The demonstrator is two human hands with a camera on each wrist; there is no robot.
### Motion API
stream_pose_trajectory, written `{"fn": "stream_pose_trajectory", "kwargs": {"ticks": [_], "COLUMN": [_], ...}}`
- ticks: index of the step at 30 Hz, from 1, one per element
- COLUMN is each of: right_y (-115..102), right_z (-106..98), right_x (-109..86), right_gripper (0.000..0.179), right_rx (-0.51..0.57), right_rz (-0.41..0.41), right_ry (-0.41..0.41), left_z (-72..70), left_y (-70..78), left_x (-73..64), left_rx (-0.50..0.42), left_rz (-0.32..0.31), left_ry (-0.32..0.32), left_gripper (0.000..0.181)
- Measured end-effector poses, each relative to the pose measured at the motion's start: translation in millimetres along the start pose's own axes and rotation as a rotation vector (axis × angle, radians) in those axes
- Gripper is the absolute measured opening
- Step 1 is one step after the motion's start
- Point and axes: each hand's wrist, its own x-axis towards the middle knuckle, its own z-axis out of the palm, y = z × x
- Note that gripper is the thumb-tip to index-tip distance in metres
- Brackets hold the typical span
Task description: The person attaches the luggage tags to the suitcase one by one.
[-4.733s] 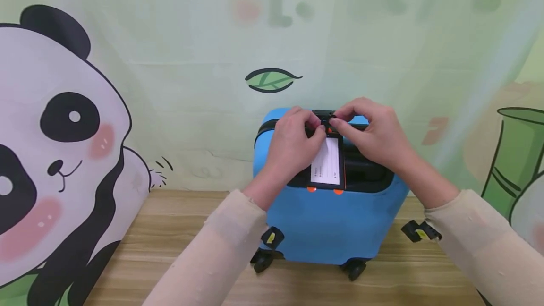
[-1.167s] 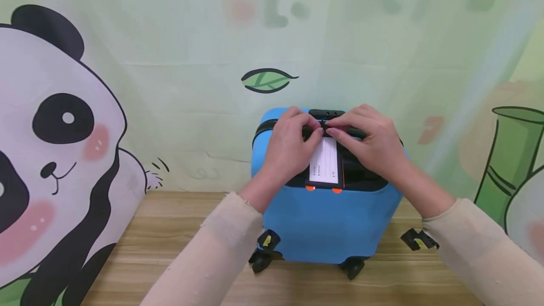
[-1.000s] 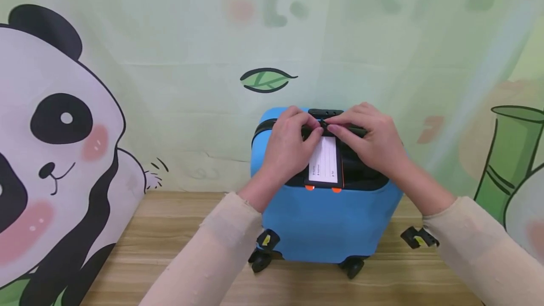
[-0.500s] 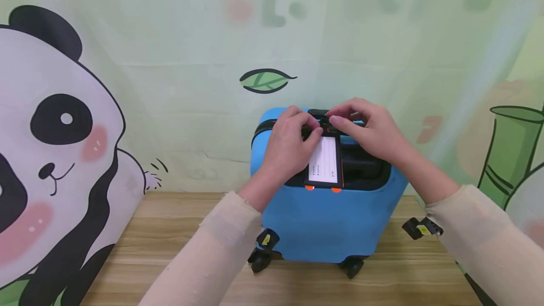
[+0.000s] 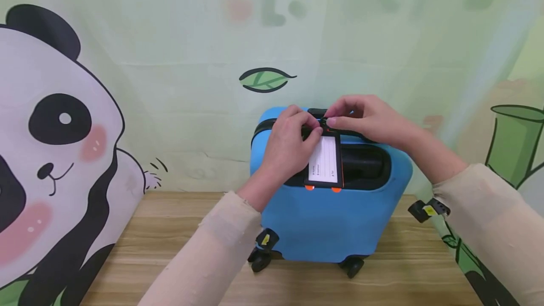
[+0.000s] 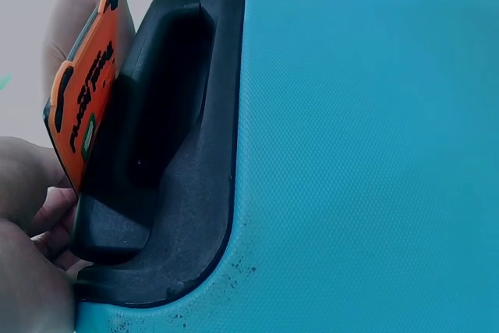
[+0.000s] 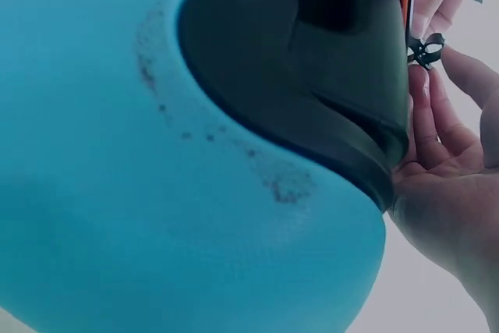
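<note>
A blue suitcase (image 5: 320, 225) stands upright on its black wheels, its top carry handle (image 5: 357, 136) facing me. On the handle lies a luggage tag (image 5: 325, 159) with a white name card and an orange edge; its orange back (image 6: 87, 87) shows in the left wrist view. My left hand (image 5: 291, 143) pinches the tag's black strap at the top of the tag. From the other side, my right hand (image 5: 374, 119) holds the strap's end between thumb and fingers. In the right wrist view, the small looped black strap (image 7: 425, 51) sits between both hands' fingertips.
The suitcase rests on a wood-grain surface (image 5: 182, 240). Behind it hangs a green backdrop (image 5: 178, 27) with a printed panda. A black telescopic handle top (image 5: 316, 112) lies at the suitcase's back edge. Small black camera mounts show at both wrists.
My right hand has shifted up and to the right, its wrist swinging outward, uncovering more of the handle recess. My left hand stays at the strap; the tag and suitcase have barely moved.
</note>
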Motion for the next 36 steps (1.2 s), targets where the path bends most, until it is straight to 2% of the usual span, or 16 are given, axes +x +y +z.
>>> {"fn": "stream_pose_trajectory", "kwargs": {"ticks": [14, 20, 27, 36], "right_y": [-4.8, -5.1, -4.3, -3.7], "right_z": [-1.8, -2.4, -1.4, 3.9], "right_x": [5.4, 5.0, 4.8, -2.6], "right_gripper": [0.02, 0.017, 0.016, 0.015], "right_rx": [-0.026, -0.053, -0.116, -0.104], "right_rz": [0.004, -0.017, -0.096, -0.095], "right_ry": [-0.029, -0.014, 0.001, 0.044], "left_z": [-0.4, -0.2, -0.1, -0.9], "left_y": [2.4, 3.0, 2.1, 2.4], "left_x": [-0.7, 0.3, 0.4, 0.2], "left_rx": [-0.005, -0.009, -0.004, 0.0], "left_rz": [-0.02, -0.024, -0.023, -0.023], "left_ry": [-0.014, -0.016, -0.012, -0.011], "left_gripper": [0.016, 0.015, 0.015, 0.015]}}
